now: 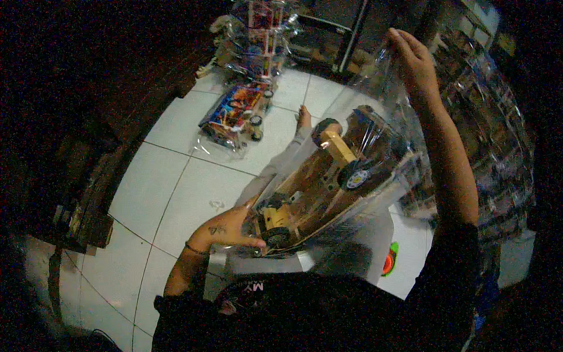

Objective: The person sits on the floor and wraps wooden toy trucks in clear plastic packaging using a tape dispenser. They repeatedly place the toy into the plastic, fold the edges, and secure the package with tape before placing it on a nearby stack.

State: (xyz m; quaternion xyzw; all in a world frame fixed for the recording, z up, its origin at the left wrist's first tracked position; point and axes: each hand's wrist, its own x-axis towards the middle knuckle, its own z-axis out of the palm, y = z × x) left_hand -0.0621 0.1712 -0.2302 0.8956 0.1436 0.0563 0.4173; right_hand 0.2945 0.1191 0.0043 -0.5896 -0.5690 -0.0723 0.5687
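A wooden toy truck (319, 188) lies tilted across my lap inside a clear plastic bag (375, 79), its underside and wheels turned up toward me. My left hand (226, 230) is closed round the near left end of the truck, thumb beside a black wheel. Raised at the upper right, my right hand (412, 51) pinches the bag's edge and pulls the film up above the truck's far end. A white wheel hub (356, 178) and pale wooden axle blocks show through the film.
On the white tiled floor (170, 176) ahead lies a colourful wrapped toy truck (237, 114). Behind it rises a stack of wrapped toys (264, 44). Many plastic-wrapped items (487, 135) are piled on the right. A green and orange object (390, 260) lies by my right side.
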